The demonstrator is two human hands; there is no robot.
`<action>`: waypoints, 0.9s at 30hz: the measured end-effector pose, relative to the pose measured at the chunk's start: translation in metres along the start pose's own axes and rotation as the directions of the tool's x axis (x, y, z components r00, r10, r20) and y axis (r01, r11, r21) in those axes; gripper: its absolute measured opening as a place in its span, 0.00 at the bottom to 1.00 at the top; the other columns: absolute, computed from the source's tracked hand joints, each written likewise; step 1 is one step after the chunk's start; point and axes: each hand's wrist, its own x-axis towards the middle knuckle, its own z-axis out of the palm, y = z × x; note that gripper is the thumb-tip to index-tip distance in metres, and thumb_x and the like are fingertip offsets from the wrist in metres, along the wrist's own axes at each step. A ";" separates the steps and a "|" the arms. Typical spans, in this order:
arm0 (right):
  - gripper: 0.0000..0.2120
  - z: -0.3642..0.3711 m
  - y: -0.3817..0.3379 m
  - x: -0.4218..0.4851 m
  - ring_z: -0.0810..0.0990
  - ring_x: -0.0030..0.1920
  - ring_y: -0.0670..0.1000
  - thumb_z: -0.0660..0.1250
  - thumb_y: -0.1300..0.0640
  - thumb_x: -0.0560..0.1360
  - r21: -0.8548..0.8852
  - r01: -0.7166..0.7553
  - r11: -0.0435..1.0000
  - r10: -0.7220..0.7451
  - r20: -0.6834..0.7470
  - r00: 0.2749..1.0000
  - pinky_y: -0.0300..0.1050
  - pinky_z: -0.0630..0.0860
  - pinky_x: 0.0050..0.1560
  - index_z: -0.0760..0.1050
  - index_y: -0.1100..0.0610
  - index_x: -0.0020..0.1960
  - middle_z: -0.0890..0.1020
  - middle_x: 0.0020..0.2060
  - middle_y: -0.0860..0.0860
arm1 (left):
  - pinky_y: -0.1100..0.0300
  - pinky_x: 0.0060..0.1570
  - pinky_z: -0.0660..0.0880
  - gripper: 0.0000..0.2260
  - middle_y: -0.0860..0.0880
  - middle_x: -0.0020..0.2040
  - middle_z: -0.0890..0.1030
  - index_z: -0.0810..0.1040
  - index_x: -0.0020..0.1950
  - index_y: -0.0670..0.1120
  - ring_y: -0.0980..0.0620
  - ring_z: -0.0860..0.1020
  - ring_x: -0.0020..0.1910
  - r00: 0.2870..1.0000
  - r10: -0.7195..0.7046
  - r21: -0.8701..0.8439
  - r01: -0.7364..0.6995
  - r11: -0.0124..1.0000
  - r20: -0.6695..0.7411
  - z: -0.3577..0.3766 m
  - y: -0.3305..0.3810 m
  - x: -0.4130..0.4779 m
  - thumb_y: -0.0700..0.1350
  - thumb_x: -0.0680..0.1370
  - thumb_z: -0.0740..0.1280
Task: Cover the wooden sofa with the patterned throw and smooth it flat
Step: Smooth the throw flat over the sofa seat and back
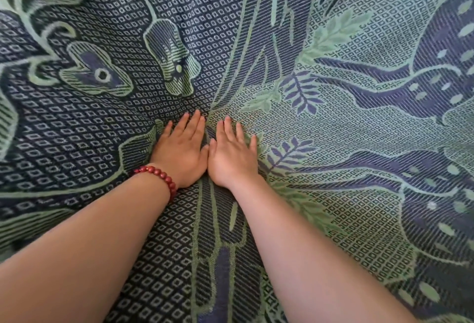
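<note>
The patterned throw point(346, 122), dark blue and green with leaves and small diamonds, fills the whole head view. The wooden sofa beneath it is hidden. My left hand point(183, 149), with a red bead bracelet at the wrist, lies flat on the cloth with straight fingers. Right beside it my right hand point(232, 154) presses the cloth the same way, thumbs nearly touching. Both sets of fingertips reach a crease where the fabric dips in, and folds fan out from that spot.
A long ridge in the cloth runs from the crease up toward the top of the view point(246, 27). Both bare forearms come in from the bottom edge.
</note>
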 end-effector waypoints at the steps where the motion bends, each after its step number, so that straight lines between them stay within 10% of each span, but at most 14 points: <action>1: 0.27 0.000 0.000 0.001 0.38 0.77 0.52 0.41 0.50 0.83 -0.007 0.001 1.000 -0.001 0.001 1.000 0.57 0.36 0.74 0.39 0.56 0.78 0.39 0.78 0.50 | 0.52 0.73 0.39 0.27 0.49 0.78 0.37 0.38 0.77 0.45 0.52 0.39 0.76 1.000 -0.004 0.002 0.004 1.000 -0.002 0.001 0.001 0.000 0.54 0.82 0.41; 27: 0.27 -0.009 -0.005 -0.040 0.36 0.77 0.53 0.39 0.48 0.82 0.020 -0.028 0.999 0.027 0.055 0.998 0.62 0.35 0.74 0.39 0.57 0.78 0.39 0.78 0.51 | 0.50 0.74 0.39 0.27 0.45 0.78 0.39 0.39 0.77 0.43 0.49 0.41 0.77 1.000 0.017 0.204 -0.017 0.979 0.000 -0.009 0.008 -0.016 0.54 0.81 0.40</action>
